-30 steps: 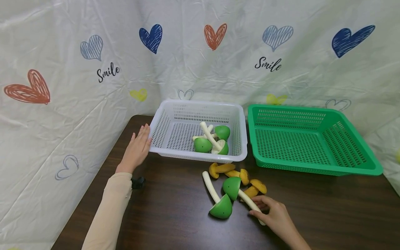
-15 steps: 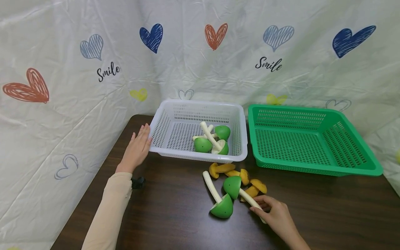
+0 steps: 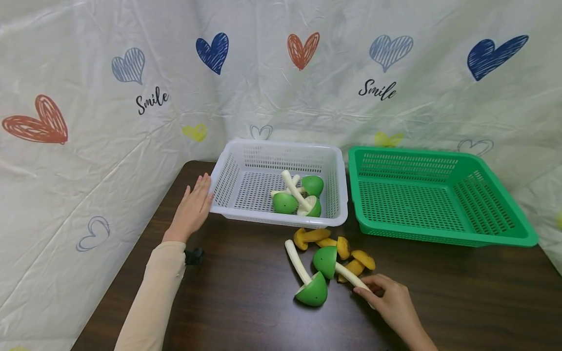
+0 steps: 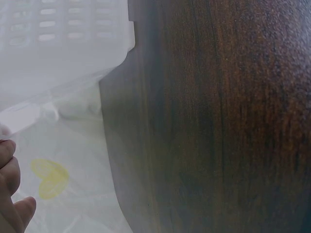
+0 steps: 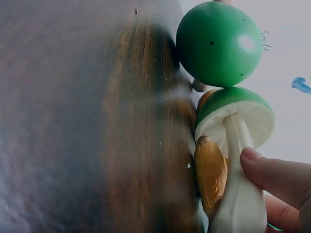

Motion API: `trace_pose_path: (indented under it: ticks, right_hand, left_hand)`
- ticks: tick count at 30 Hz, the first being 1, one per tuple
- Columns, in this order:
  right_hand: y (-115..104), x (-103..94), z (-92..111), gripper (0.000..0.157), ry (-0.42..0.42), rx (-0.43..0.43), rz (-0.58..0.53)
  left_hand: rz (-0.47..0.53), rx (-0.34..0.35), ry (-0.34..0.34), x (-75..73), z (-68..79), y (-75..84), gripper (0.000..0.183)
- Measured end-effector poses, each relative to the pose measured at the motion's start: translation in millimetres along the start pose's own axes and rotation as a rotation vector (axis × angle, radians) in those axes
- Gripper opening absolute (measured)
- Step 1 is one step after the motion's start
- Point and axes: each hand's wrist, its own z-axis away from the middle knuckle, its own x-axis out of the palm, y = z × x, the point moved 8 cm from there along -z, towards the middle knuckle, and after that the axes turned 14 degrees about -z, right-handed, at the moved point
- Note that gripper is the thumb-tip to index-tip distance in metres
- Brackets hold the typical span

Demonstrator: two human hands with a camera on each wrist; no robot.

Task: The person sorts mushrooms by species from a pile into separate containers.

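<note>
My right hand pinches the white stem of a green-capped toy mushroom between thumb and fingers. In the right wrist view the thumb presses on that stem, and the pale underside of the cap shows. A second green-capped mushroom lies just left of it, the caps close together. Several small yellow-brown mushrooms lie behind the held one. At the left, my left hand rests with straight fingers against the side of the white basket. Several green-capped mushrooms lie inside that basket.
A green basket stands to the right of the white one, with nothing visible inside. Both are on a dark wooden table. A pale curtain printed with hearts hangs behind and along the left side.
My right hand has shifted slightly right along the stem, keeping its grip. The held mushroom has barely moved. My left hand and the baskets look unchanged.
</note>
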Motion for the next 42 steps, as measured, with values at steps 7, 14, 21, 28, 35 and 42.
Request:
trace_pose_path:
  ticks: [7,14,21,28,35,42]
  right_hand:
    - [-6.5,-4.4,-0.2,0.015,0.059,-0.082,-0.024]
    - [-12.8,-8.1,-1.5,0.017,0.096,-0.144,-0.051]
    - [-17.3,-11.9,-3.3,0.017,0.114,-0.184,-0.072]
    - [-23.5,-16.4,-4.8,0.018,0.124,-0.207,-0.103]
    - [-27.5,-20.0,-7.1,0.019,0.147,-0.220,-0.121]
    - [-31.1,-23.7,-9.7,0.019,0.155,-0.236,-0.130]
  left_hand:
    - [0.000,-0.002,0.006,-0.1,-0.9,-0.3,0.056]
    - [0.004,0.000,0.011,-1.8,-1.8,-0.1,0.055]
    - [0.013,0.005,0.008,-2.9,-1.8,1.2,0.055]
    - [0.002,0.002,0.009,-3.0,-1.9,1.0,0.055]
    - [-0.001,-0.001,-0.002,-2.6,-0.9,1.5,0.056]
    - [0.000,-0.001,-0.005,-1.3,0.5,0.6,0.056]
